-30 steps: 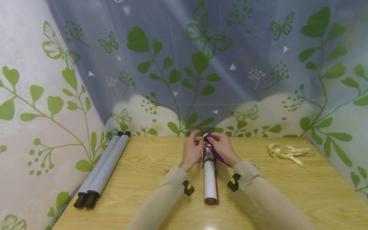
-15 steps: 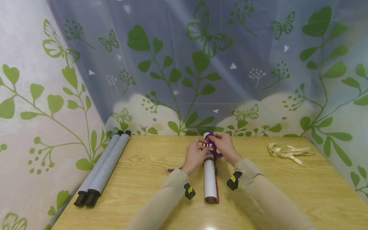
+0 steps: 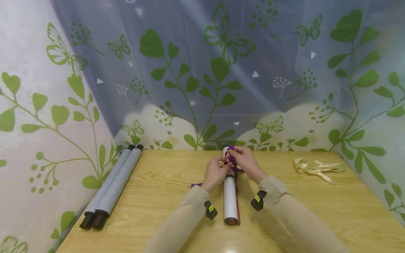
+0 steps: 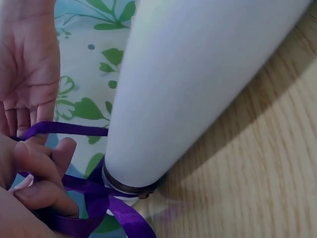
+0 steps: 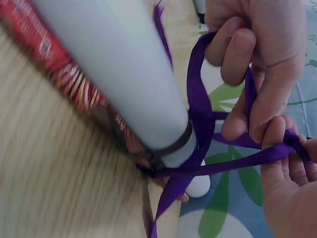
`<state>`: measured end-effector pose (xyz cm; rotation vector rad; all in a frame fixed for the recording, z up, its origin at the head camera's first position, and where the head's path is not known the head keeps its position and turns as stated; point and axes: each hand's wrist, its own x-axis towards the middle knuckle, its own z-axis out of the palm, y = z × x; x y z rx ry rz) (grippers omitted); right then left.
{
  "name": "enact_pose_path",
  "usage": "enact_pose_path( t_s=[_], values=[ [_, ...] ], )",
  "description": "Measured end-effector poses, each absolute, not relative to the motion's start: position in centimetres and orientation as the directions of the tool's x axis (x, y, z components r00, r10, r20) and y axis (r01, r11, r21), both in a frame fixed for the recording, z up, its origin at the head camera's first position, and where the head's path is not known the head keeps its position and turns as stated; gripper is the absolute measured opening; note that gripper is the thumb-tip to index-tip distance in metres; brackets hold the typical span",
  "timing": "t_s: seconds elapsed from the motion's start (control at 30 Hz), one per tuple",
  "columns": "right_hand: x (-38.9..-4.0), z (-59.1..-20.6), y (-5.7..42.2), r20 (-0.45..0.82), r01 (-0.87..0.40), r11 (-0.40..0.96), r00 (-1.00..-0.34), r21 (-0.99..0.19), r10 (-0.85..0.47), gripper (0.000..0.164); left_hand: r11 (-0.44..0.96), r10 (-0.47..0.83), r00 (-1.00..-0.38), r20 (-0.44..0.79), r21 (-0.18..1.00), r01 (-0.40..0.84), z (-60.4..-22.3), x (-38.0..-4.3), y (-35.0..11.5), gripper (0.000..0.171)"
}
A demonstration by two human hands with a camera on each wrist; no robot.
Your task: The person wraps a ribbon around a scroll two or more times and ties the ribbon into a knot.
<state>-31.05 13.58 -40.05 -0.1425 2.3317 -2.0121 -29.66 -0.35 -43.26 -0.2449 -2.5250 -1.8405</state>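
A white roll (image 3: 230, 200) with a dark end cap lies lengthwise on the wooden table. Near its far end, a dark brown band (image 4: 128, 186) circles it. Purple ribbon (image 5: 199, 99) crosses the roll close to that band and loops out to both hands. My left hand (image 3: 216, 173) is at the roll's left side, pinching ribbon between thumb and fingers. From the right, my right hand (image 3: 248, 162) grips another stretch of ribbon in curled fingers (image 5: 275, 148). The two hands nearly meet over the far end, partly hiding it. A loose ribbon tail (image 3: 196, 185) lies by the left wrist.
Two grey-blue rolls (image 3: 115, 186) with black ends lie side by side at the table's left edge. Cream ribbon (image 3: 316, 166) is heaped at the right. A red printed strip (image 5: 49, 47) runs along the white roll's right side. Patterned cloth (image 3: 193, 88) backs the table.
My left hand has come down and closer to the roll, its raised finger now bent in to the ribbon. The ribbon tail has appeared by the left wrist. The right hand stays near its place.
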Motion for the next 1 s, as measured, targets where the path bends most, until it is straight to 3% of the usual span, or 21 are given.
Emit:
enact_pose_path(
  t_s=[0.17,0.4,0.67,0.83,1.0],
  values=[
    [-31.3,-40.4,13.5,0.105,-0.111,0.241,-0.994,-0.964,-0.037,0.027,0.325,0.087,-0.988,0.126,0.934,0.148,-43.5,-29.7,-0.6,0.012],
    [-31.1,-40.6,13.2,0.165,-0.145,0.299,-0.985,-0.943,0.043,0.026,0.463,0.102,-0.95,0.295,0.831,0.308,-43.8,-29.7,-1.0,0.009],
    [-30.9,-40.3,13.2,0.097,-0.096,0.062,-0.995,-0.993,0.011,0.032,0.429,0.221,-0.934,0.279,0.832,0.351,-44.0,-29.7,-1.4,0.026],
    [-31.0,-40.1,14.3,0.024,-0.024,-0.052,-1.0,-0.998,0.011,0.032,0.487,0.139,-0.943,0.303,0.808,0.332,-43.8,-30.4,-2.6,0.023],
    [-31.0,-39.8,16.3,-0.025,0.029,-0.266,-1.0,-0.964,-0.017,0.029,0.328,0.04,-0.965,0.257,0.909,0.256,-42.9,-31.4,-4.8,0.02]
  ],
)
